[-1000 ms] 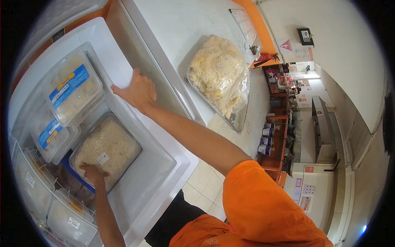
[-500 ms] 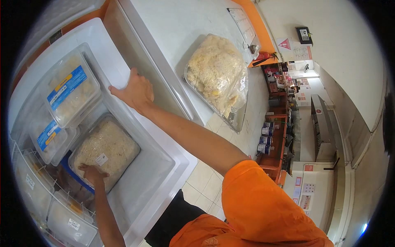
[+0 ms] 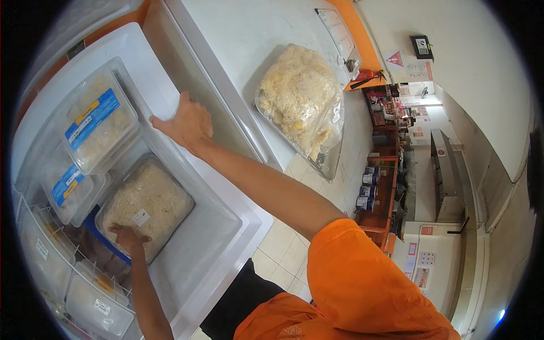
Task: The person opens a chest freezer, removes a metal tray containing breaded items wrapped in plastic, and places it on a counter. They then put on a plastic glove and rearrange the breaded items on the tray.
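Inside the white chest freezer, my left hand [image 3: 129, 238] rests with spread fingers on a clear tub of pale, crumb-coated food [image 3: 150, 204]. A plastic film and a small white label cover this food. Higher up, my right hand [image 3: 190, 124] grips the freezer's rim [image 3: 156, 76]; its thumb lies toward the inside and its other fingers bend over the outer side, partly hidden. Beside the tub, a clear lidded container with a blue and yellow label [image 3: 99, 122] sits on others. A blue edge [image 3: 102, 235] shows under the tub.
A second tub of crumb-coated food in a clear bag [image 3: 297, 93] stands on the neighbouring white surface [image 3: 243, 28]. At lower left, a wire basket [image 3: 56, 238] holds several labelled containers. Tiled floor [image 3: 286, 246] runs alongside, toward shelves [image 3: 377, 201] with tins.
Both hands keep their places on the tub and the rim. The view shifts very slightly, and the surroundings at right move a little with it.
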`<state>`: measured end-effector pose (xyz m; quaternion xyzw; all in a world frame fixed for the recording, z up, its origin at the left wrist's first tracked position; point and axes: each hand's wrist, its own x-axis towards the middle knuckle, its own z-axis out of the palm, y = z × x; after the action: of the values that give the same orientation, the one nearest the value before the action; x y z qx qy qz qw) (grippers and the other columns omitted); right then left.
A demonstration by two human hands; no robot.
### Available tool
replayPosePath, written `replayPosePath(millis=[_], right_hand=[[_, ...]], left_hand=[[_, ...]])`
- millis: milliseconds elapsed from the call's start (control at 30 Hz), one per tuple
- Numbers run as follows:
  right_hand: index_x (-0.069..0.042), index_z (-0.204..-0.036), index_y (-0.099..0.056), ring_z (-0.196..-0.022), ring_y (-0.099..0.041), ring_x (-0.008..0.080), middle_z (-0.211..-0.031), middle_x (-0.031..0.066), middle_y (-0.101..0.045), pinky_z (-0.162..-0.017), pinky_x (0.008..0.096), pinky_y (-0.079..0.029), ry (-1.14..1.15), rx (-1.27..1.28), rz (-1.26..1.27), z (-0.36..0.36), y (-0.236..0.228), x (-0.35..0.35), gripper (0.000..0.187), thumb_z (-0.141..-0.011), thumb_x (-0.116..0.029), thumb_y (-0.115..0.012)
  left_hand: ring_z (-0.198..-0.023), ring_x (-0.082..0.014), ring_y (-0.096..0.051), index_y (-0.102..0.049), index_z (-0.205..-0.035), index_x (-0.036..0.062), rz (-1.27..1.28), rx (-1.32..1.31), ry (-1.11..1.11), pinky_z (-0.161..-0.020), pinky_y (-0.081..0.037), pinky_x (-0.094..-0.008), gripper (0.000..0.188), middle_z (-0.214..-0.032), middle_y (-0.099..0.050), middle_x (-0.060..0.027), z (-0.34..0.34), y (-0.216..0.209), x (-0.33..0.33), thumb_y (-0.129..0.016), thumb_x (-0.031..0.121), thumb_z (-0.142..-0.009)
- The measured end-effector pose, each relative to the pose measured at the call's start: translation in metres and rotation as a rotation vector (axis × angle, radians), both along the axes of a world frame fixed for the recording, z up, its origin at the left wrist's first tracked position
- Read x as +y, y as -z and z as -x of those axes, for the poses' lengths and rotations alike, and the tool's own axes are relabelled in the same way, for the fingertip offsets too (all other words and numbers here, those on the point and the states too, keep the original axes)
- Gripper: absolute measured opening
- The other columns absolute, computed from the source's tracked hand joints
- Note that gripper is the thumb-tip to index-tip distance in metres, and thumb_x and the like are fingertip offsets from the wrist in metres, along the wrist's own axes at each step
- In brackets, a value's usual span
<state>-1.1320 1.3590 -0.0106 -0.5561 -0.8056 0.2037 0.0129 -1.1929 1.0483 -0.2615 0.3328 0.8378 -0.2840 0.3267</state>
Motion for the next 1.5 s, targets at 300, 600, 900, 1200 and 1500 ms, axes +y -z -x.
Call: replayPosePath(millis=[300,600,900,1200,1500], right_hand=[[0.009,-0.104,-0.057,-0.081,-0.068,0.0414,-0.085,0.0267,-0.067,-0.071,0.0477,-0.055,-0.01,-0.046,-0.083,0.007,0.019,-0.012,0.09,-0.065,-0.07,-0.071],[0.006,-0.106,-0.059,-0.093,-0.061,0.0486,-0.093,0.032,-0.064,-0.084,0.054,-0.047,-0.033,-0.056,-0.192,-0.004,0.024,0.005,0.072,-0.09,-0.063,-0.046],[0.008,-0.106,-0.058,-0.091,-0.061,0.0479,-0.091,0.0324,-0.064,-0.084,0.0532,-0.045,-0.054,-0.058,-0.183,0.002,0.024,-0.001,0.069,-0.093,-0.059,-0.042],[0.008,-0.105,-0.059,-0.091,-0.062,0.0474,-0.089,0.0328,-0.064,-0.083,0.0518,-0.046,-0.09,-0.046,-0.22,-0.001,0.027,0.002,0.069,-0.094,-0.057,-0.043],[0.01,-0.109,-0.058,-0.093,-0.062,0.0469,-0.093,0.0329,-0.064,-0.084,0.0514,-0.046,-0.066,-0.086,-0.198,-0.001,0.027,0.003,0.073,-0.094,-0.06,-0.041]], left_hand=[[-0.142,-0.0379,-0.026,-0.016,-0.146,-0.0106,0.101,-0.042,0.019,-0.098,-0.047,-0.0434,0.14,-0.154,-0.019,-0.0277,0.006,0.004,-0.024,-0.077,0.073,-0.052],[-0.137,-0.0425,-0.033,-0.012,-0.144,-0.0157,-0.004,-0.033,-0.066,-0.1,-0.046,-0.0408,0.148,-0.153,-0.016,-0.0323,-0.003,-0.006,0.003,-0.085,0.065,-0.044],[-0.132,-0.0459,-0.04,-0.015,-0.144,-0.0151,0.002,-0.039,-0.138,-0.094,-0.051,-0.0382,0.147,-0.152,-0.018,-0.0331,0.001,-0.001,-0.007,-0.086,0.064,-0.042],[-0.114,-0.0436,-0.058,-0.017,-0.147,-0.0106,0.03,0.01,-0.03,-0.081,-0.056,-0.0287,0.148,-0.148,-0.019,-0.0396,-0.002,0.004,-0.003,-0.086,0.064,-0.038],[-0.131,-0.0452,-0.041,-0.018,-0.145,-0.0124,0.029,-0.015,0.037,-0.092,-0.052,-0.0378,0.145,-0.151,-0.02,-0.0339,-0.001,-0.004,0.0,-0.086,0.064,-0.042]])
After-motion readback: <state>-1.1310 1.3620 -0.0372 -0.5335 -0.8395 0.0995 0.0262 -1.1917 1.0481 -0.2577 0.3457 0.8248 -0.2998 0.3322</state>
